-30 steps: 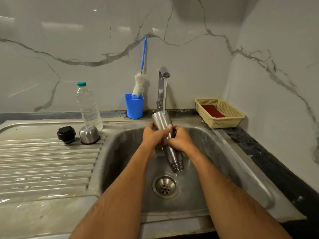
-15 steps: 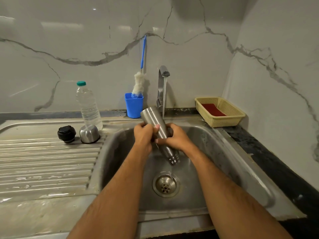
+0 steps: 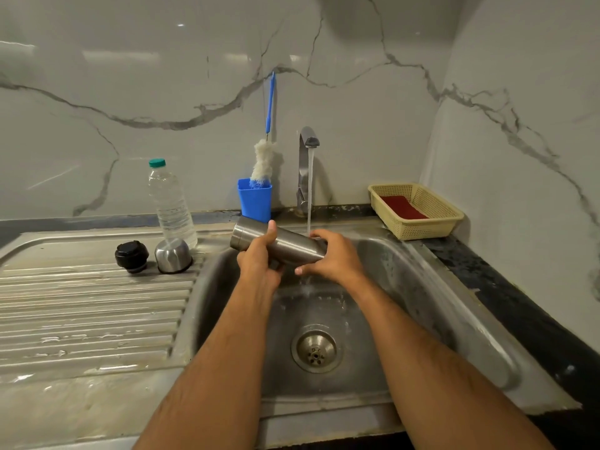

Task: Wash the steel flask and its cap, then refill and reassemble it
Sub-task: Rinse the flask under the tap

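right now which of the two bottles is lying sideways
The steel flask, held nearly horizontal over the sink by the left hand and right hand. The clear plastic water bottle stands upright on the drainboard.

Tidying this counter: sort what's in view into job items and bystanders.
For the job: steel flask, black stopper, steel cap, running tap, bottle brush, water bottle.
Lying about: blue cup, yellow basket, red pad.

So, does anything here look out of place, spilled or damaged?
Nothing is spilled or broken. The steel flask lies nearly flat in both hands, left hand and right hand, under the running tap. The black countertop edge looks worn and chipped.
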